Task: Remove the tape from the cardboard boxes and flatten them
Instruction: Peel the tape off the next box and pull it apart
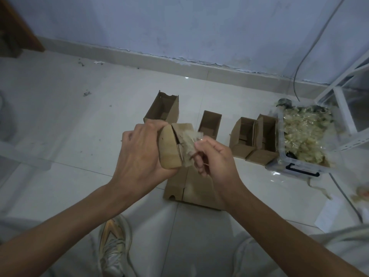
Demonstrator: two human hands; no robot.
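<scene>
Gripping the small cardboard box [171, 148] above the floor, the left hand [139, 154] is bracing it; the right hand [215, 156] is pinching the tape [191, 140], seemingly for peeling leverage.

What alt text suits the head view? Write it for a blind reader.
A person's left hand grips a small cardboard box while the right hand pinches clear tape at its edge. Four open boxes stand on the tiled floor beyond, beside a plastic bin of crumpled tape.
</scene>
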